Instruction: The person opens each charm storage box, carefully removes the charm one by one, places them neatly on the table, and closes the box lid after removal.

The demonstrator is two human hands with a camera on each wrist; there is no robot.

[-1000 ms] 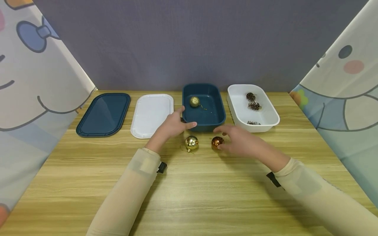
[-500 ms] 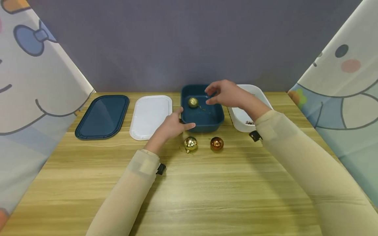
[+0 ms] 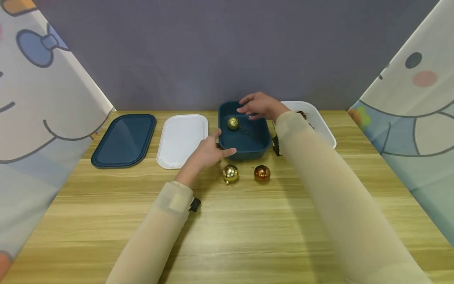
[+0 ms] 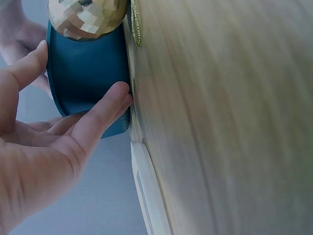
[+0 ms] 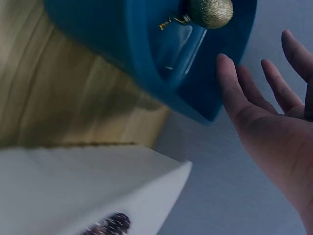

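A dark blue box (image 3: 244, 155) stands near the back wall with a gold glitter ball ornament (image 3: 233, 123) inside. My left hand (image 3: 207, 151) lies at its front left corner; in the left wrist view, the fingers (image 4: 100, 115) rest along its outside, unbent. Over the box's back right part my right hand (image 3: 260, 105) hovers, fingers spread and holding nothing; the right wrist view puts its fingertips (image 5: 226, 66) close to the rim. In front lie a mirrored gold ball ornament (image 3: 230, 172) and a shiny copper ball ornament (image 3: 262, 173), both on the table.
Right of the blue box stands a white box (image 3: 328, 136) with pine cones (image 5: 110, 225), partly hidden by the right arm. A white lid (image 3: 183, 140) and a dark blue lid (image 3: 124, 140) lie to the left. A grey wall (image 3: 227, 51) rises behind the wooden table (image 3: 241, 236).
My right hand has left the copper ornament's side and moved up and away, over the back of the blue box. The left hand and the ornaments stay where they were.
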